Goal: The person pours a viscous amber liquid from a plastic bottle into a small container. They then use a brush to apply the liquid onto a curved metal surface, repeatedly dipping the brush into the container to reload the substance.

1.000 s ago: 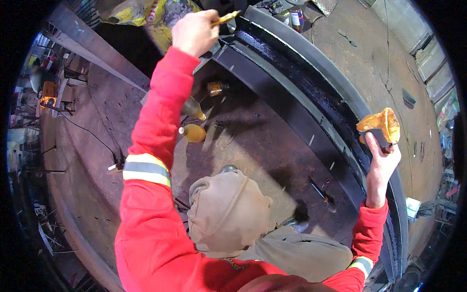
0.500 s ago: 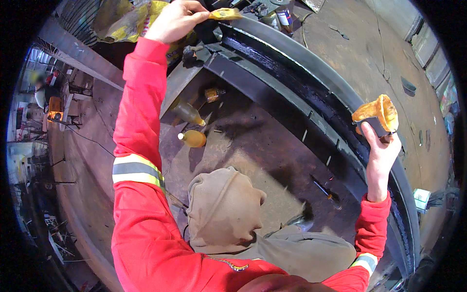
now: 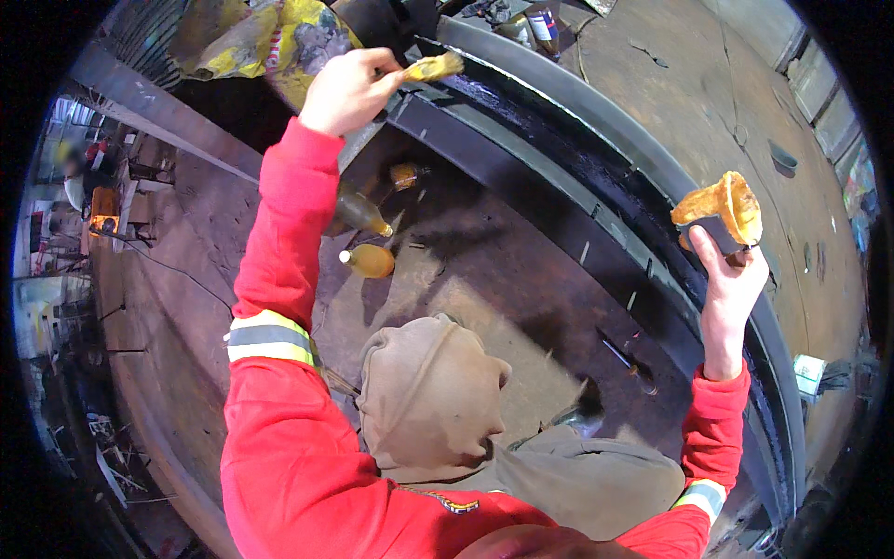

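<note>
My left hand (image 3: 352, 91) is closed round a paintbrush (image 3: 434, 68) whose head is stained yellow. The brush head is over the far end of a curved dark steel beam (image 3: 596, 224), whose channel looks wet and glossy in places; I cannot tell whether the bristles touch it. On the right, my right hand (image 3: 733, 289) grips a cut-open container (image 3: 717, 216) coated orange-brown, with a dark band round it and its mouth tipped to the right. It is above the beam's outer edge. What lies inside the container is hidden.
Inside the curve, an amber bottle (image 3: 369, 261), a greenish bottle (image 3: 363, 212) and a small jar (image 3: 406, 176) are on the floor, with a screwdriver (image 3: 626, 363) farther right. A yellow sack (image 3: 233, 42) is at the far left. A labelled bottle (image 3: 543, 30) stands beyond the beam.
My left hand and the brush have come nearer to me and slightly right, from the beam's far tip to over its channel. The right hand with the container has hardly moved.
</note>
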`<action>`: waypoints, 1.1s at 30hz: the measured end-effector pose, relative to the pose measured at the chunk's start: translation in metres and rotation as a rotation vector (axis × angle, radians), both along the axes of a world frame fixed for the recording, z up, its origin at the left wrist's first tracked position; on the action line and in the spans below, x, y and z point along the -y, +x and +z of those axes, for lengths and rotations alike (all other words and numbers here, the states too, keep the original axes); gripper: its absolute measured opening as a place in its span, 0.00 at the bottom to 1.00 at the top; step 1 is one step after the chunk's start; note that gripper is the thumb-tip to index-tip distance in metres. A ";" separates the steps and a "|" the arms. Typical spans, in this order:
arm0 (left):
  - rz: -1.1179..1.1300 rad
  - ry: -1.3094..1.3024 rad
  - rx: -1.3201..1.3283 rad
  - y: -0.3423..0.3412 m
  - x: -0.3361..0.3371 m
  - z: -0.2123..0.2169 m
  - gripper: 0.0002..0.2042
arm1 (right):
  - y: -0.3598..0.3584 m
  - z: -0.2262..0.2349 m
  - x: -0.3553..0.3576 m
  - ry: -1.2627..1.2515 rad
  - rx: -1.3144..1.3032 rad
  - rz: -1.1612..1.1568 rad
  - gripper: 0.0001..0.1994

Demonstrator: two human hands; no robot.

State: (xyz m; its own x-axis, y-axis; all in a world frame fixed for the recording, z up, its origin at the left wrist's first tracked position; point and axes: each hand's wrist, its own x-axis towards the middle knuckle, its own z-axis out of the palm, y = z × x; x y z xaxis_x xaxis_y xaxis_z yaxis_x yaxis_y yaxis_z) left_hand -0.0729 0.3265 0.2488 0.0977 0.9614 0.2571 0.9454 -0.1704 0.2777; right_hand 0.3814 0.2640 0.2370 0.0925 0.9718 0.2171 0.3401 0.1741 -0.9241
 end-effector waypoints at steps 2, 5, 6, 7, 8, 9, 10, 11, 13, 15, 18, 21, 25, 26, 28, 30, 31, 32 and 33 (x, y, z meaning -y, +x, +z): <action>0.106 0.103 0.016 -0.007 0.019 -0.015 0.11 | -0.002 0.004 0.001 -0.010 0.084 -0.025 0.20; 0.245 0.215 0.046 0.013 0.022 -0.055 0.09 | -0.002 0.003 -0.001 -0.028 0.124 -0.059 0.20; 0.251 0.263 0.056 0.031 0.019 -0.065 0.09 | 0.000 0.002 0.001 -0.037 0.128 -0.075 0.20; 0.233 0.257 0.152 0.050 0.018 -0.073 0.09 | 0.000 0.002 0.001 -0.022 0.127 -0.069 0.20; 0.213 0.249 0.249 0.068 0.019 -0.078 0.08 | -0.002 0.003 0.002 -0.008 0.128 -0.064 0.20; 0.165 0.252 0.331 0.083 0.023 -0.083 0.07 | -0.003 0.004 0.003 0.006 0.129 -0.059 0.19; 0.114 0.257 0.408 0.094 0.027 -0.083 0.07 | -0.003 0.005 0.002 0.002 0.180 -0.073 0.20; 0.043 0.251 0.432 0.104 0.032 -0.082 0.06 | -0.003 0.006 0.003 -0.003 0.230 -0.085 0.20; -0.109 0.122 0.498 0.112 0.042 -0.075 0.06 | -0.002 0.006 0.002 0.001 0.259 -0.094 0.20; -0.260 0.033 0.605 0.110 0.045 -0.075 0.06 | 0.000 0.003 0.001 0.019 0.217 -0.088 0.19; -0.240 0.022 0.638 0.095 0.040 -0.078 0.06 | -0.003 0.005 0.001 0.031 0.218 -0.111 0.19; 0.091 0.072 0.669 0.073 0.021 -0.094 0.08 | 0.003 0.002 0.001 0.029 0.211 -0.075 0.20; 0.417 0.295 0.636 0.059 0.025 -0.103 0.08 | 0.013 0.003 0.004 0.008 0.286 -0.099 0.20; 0.520 0.284 0.605 0.062 0.029 -0.094 0.08 | 0.017 0.001 0.005 -0.009 0.302 -0.125 0.20; 0.466 0.349 0.593 0.064 0.024 -0.111 0.07 | 0.017 0.002 0.007 -0.032 0.306 -0.131 0.20; 0.288 0.300 0.658 0.099 0.024 -0.106 0.06 | 0.018 0.006 0.008 -0.045 0.289 -0.103 0.20; 0.203 0.254 0.633 0.112 0.028 -0.101 0.06 | 0.014 0.007 0.007 -0.028 0.254 -0.093 0.20; 0.134 0.203 0.601 0.125 0.034 -0.090 0.06 | 0.010 0.007 0.007 -0.012 0.221 -0.086 0.19; 0.043 0.133 0.640 0.132 0.041 -0.085 0.06 | 0.008 0.006 0.007 0.003 0.188 -0.078 0.19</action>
